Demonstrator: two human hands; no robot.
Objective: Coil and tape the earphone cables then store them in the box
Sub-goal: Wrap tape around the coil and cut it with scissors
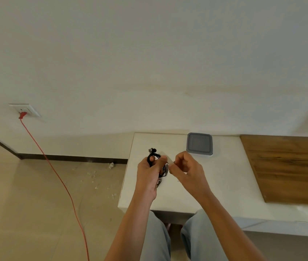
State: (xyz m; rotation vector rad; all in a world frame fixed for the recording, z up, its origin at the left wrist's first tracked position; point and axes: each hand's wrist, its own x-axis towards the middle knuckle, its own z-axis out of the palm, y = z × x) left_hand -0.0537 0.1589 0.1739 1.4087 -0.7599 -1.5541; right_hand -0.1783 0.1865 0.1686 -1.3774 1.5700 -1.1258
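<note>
My left hand grips a coiled black earphone cable, whose loop and earbuds stick out above the fingers. My right hand pinches a pale strip of tape against the coil's right side. Both hands hover over the white table. A grey lidded box sits shut at the table's far edge, just beyond my right hand.
A wooden panel covers the table's right part. A red cord runs from a wall socket down across the tiled floor on the left. Small debris lies on the floor near the table. My knees are below the table's front edge.
</note>
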